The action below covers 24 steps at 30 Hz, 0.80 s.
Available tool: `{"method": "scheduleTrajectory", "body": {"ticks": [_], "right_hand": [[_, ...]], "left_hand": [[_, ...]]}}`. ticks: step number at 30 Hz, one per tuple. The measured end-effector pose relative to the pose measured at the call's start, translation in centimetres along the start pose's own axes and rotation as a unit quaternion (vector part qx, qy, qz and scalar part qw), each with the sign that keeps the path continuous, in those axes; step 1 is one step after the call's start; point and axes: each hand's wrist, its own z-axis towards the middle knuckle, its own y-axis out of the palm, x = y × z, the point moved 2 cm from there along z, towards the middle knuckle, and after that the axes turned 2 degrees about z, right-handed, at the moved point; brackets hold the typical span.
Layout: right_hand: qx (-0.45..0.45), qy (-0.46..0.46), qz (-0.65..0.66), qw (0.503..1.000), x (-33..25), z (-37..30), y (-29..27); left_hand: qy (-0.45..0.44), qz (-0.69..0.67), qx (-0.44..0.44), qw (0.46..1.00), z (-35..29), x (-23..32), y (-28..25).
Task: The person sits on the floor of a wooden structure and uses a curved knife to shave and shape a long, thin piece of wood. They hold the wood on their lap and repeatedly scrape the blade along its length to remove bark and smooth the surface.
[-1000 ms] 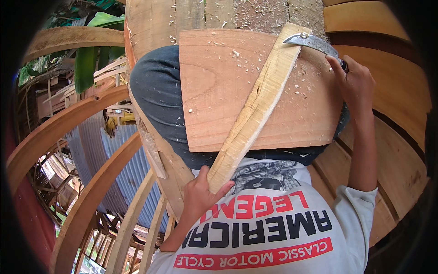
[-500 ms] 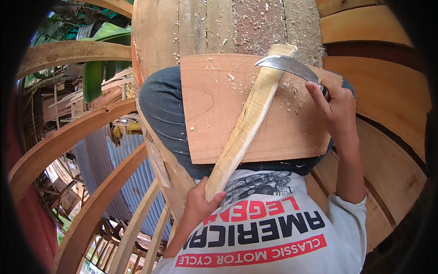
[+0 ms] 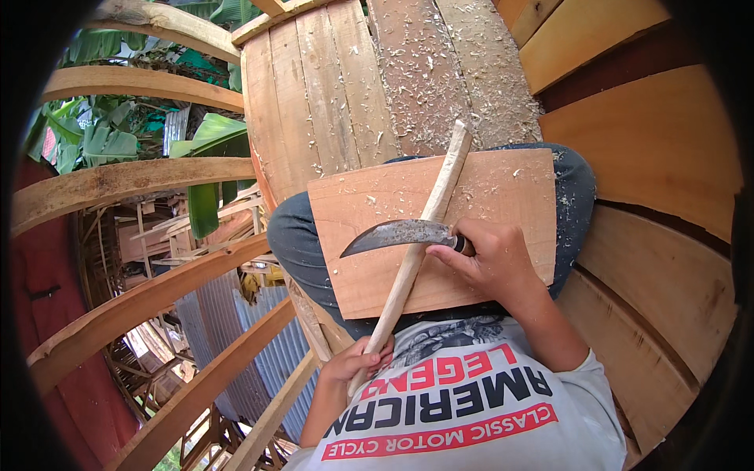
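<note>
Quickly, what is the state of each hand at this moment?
Left hand: closed, holding the wooden stick near its lower end.
Right hand: closed, holding the curved knife.

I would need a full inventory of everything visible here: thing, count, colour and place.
Board: 1, reddish brown, centre
Wooden strip: 1, pale, slanting over the board
Curved knife: 1, grey, crossing over the strip
Plank surface: 1, brown, beyond the board
Wood shavings: many, pale, mostly on the planks
Side planks: several, orange-brown, right
Wooden bars: several, brown, left
Corrugated sheets: at least two, grey, behind the bars
Broad leaves: several, green, upper left
Scrap wood: uncountable, brownish, behind the bars
Flat surface: 1, dark red, far left
Trousers: 1 pair, dark blue, under the board
T-shirt: 1, white with print, bottom centre
Left hand: 1, bare, holding the strip
Right hand: 1, bare, gripping the knife
</note>
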Motion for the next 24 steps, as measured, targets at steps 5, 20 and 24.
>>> {"method": "scheduleTrajectory", "body": {"ticks": [5, 20, 24], "right_hand": [[0.003, 0.008, -0.005, 1.000, 0.5, 0.3, -1.1], [-0.021, 0.079, -0.134, 0.988, 1.2, -0.1, -3.2], [0.023, 0.115, -0.184, 0.976, 2.3, 0.7, -4.2]], "left_hand": [[-0.046, -0.096, 0.009, 0.994, -0.1, -0.7, -0.3], [-0.052, -0.049, 0.033, 0.997, 0.6, -1.2, -0.7], [-0.061, -0.032, 0.038, 0.997, 0.5, -0.9, -0.7]]}}
